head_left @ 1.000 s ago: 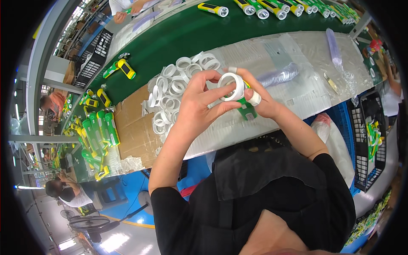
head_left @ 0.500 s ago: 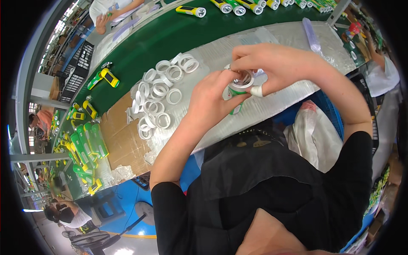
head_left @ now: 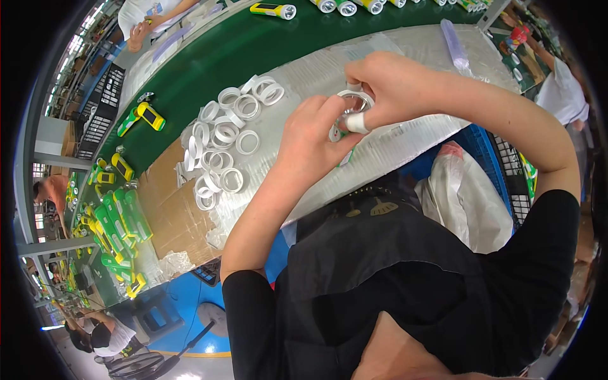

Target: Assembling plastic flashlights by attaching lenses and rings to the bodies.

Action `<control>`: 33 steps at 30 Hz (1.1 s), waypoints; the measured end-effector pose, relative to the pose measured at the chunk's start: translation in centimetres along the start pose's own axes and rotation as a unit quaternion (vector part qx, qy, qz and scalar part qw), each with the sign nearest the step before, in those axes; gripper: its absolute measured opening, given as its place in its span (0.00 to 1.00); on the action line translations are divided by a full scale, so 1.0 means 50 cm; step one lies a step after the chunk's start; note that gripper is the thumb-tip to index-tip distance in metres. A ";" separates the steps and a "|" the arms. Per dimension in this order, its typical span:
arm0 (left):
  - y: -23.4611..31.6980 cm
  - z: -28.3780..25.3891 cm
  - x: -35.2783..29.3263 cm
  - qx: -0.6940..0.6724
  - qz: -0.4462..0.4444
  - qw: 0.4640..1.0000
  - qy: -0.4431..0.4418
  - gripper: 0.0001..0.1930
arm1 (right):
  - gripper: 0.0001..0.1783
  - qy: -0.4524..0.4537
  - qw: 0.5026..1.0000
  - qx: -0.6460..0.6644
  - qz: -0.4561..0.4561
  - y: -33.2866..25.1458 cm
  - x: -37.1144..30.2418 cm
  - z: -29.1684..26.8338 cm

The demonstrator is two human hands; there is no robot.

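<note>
A green-and-white flashlight (head_left: 346, 157) stands head up between my hands, its lower body mostly hidden by my left fingers. My left hand (head_left: 309, 136) is closed around its side. Around the lens end sits a white ring (head_left: 358, 96), gripped at the rim by my right hand (head_left: 394, 87), whose thumb wears a white wrap (head_left: 356, 122). Whether the ring is fully seated cannot be made out. To the left of my left hand, several loose white rings (head_left: 247, 142) lie in a heap on the plastic-covered worktop (head_left: 288, 201).
Several flashlights (head_left: 273, 10) lie along the green conveyor belt (head_left: 190, 95). More green and yellow ones (head_left: 120, 215) are piled at the left beside brown cardboard (head_left: 174, 206). A purple plastic strip (head_left: 452, 43) lies far right. A white sack (head_left: 465, 193) hangs near my right side. Other people work nearby.
My right fingers and wrapped thumb have shifted around the ring, the thumb now across its near side. My right elbow has swung outward. The whole view has shifted slightly.
</note>
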State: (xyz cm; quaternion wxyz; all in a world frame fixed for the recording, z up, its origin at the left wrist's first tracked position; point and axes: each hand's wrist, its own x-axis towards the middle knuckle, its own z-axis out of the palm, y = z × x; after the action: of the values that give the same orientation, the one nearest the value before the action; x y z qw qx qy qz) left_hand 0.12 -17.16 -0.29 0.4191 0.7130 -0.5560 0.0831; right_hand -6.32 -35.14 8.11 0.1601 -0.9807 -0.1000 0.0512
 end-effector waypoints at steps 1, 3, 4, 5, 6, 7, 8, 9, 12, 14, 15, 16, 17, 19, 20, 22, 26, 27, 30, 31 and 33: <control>0.001 0.003 0.002 -0.001 0.000 1.000 0.001 0.20 | 0.21 0.033 0.998 -0.044 0.044 -0.003 -0.001 0.005; 0.001 0.007 0.008 -0.056 -0.002 0.998 0.026 0.21 | 0.21 0.030 0.996 -0.065 0.061 -0.008 -0.001 0.001; -0.001 0.007 0.008 -0.056 -0.002 0.998 0.026 0.21 | 0.21 0.029 0.993 -0.086 0.076 -0.009 0.000 -0.001; -0.003 0.006 0.008 -0.045 -0.001 0.999 0.025 0.21 | 0.21 0.029 0.993 -0.086 0.077 0.004 0.000 0.005; -0.004 0.005 0.009 -0.032 0.000 0.999 0.024 0.20 | 0.24 0.091 0.994 0.001 -0.059 0.019 0.003 0.008; -0.005 0.004 0.009 -0.032 0.000 0.999 0.024 0.20 | 0.27 0.151 0.965 0.088 -0.194 0.031 0.003 0.011; -0.007 0.004 0.008 -0.041 0.004 0.999 0.026 0.20 | 0.27 0.151 0.965 0.088 -0.194 0.043 0.000 0.013; -0.004 0.004 0.006 -0.051 0.005 0.998 0.027 0.20 | 0.27 0.093 0.979 0.056 -0.172 0.034 -0.004 0.002; 0.006 -0.003 0.014 -0.005 0.009 1.000 0.016 0.20 | 0.26 -0.029 0.998 -0.061 -0.009 -0.021 0.001 -0.026; 0.007 -0.003 0.012 -0.010 0.008 1.000 0.016 0.20 | 0.26 -0.091 0.976 -0.146 0.131 -0.031 0.003 -0.031; 0.006 -0.005 0.012 -0.013 0.009 1.000 0.015 0.19 | 0.27 -0.066 0.988 -0.114 0.083 -0.019 -0.002 -0.033; 0.003 -0.004 0.013 -0.012 0.008 1.000 0.016 0.19 | 0.28 -0.040 0.995 -0.081 0.033 -0.006 -0.006 -0.033; -0.003 -0.002 0.013 -0.025 0.009 0.999 0.027 0.19 | 0.28 -0.040 0.995 -0.082 0.032 0.011 -0.005 -0.024; -0.004 0.001 0.013 -0.040 0.010 0.998 0.037 0.19 | 0.33 0.068 0.980 0.059 -0.175 0.025 -0.003 -0.002; -0.002 0.001 0.014 -0.028 0.012 0.999 0.032 0.19 | 0.33 0.068 0.981 0.059 -0.175 0.031 -0.004 0.004; 0.002 -0.001 0.012 -0.017 0.011 0.999 0.027 0.19 | 0.31 0.014 0.992 -0.100 0.074 -0.005 0.000 -0.004; -0.001 -0.002 0.009 -0.042 -0.009 0.998 0.038 0.19 | 0.29 0.031 0.995 -0.086 0.029 0.000 -0.005 -0.007; -0.004 -0.002 0.007 -0.043 -0.021 0.998 0.041 0.20 | 0.29 0.088 0.990 -0.007 -0.107 0.031 0.001 0.015; -0.002 0.001 0.006 -0.001 0.028 0.999 0.042 0.19 | 0.29 0.127 0.985 -0.012 -0.119 0.020 -0.012 0.029; 0.002 0.003 0.007 -0.001 0.026 0.999 0.042 0.19 | 0.30 0.109 0.989 -0.096 0.001 0.007 -0.015 0.026; 0.012 0.003 0.012 -0.026 0.003 0.999 0.038 0.19 | 0.29 0.060 0.988 -0.140 0.036 -0.002 -0.014 0.007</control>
State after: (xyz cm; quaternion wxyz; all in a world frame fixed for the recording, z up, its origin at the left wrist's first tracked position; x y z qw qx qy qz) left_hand -0.21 -17.71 0.29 0.4578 0.6969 -0.5435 0.0971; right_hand -7.06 -35.09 7.83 0.0249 -0.9977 -0.0611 -0.0169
